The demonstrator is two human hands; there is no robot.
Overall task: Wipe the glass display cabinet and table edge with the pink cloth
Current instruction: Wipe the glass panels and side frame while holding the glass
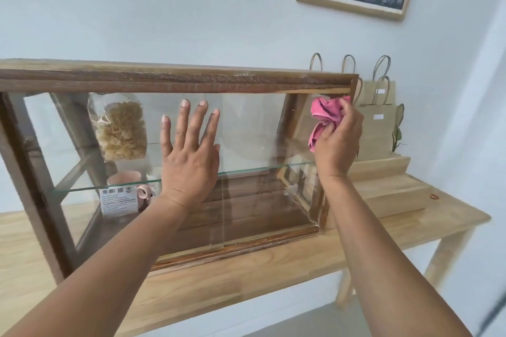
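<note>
Nearest, both forearms reach forward over the front edge of the wooden surface, which runs left to right below them and looks not yet wiped.

The left hand lies flat, fingers spread wide, palm pressed on the front pane of the glass display cabinet. It holds nothing and seems to steady the case.

At about two o'clock from it, the right hand is closed around the bunched pink cloth, which sticks out toward eleven o'clock and touches the pane's upper right corner, just under the wooden top rail.

The cabinet's long axis runs nine to three o'clock, so nearly all the unwiped glass lies toward nine o'clock from the cloth. The right hand is the one placed to sweep that way, and the flat left hand sits in its path.

Farther back, paper bags stand at the right.
</note>
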